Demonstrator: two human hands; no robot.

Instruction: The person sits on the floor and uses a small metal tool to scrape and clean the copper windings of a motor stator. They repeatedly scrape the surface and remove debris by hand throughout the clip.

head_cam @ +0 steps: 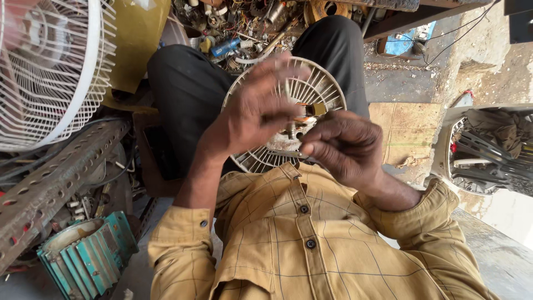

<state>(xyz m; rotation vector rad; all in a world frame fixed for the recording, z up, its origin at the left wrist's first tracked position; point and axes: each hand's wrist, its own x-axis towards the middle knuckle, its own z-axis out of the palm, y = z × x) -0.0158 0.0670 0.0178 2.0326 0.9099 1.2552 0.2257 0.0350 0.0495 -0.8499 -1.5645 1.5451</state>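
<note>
On the lap, between both knees, sits a round white fan grille [311,89], face tilted up toward the camera, its short metal shaft [291,130] poking out of the hub along the grille's axis. Left hand [258,108] hovers over the hub, fingers [288,72] spread and blurred; right hand [344,144] has fingers pressed together, pinching something small at the lower rim, can't tell what.

A single head-worn view is given, aimed steeply down at close range; the wearer's shirt [311,244] lies at six o'clock, the knees at twelve.
</note>
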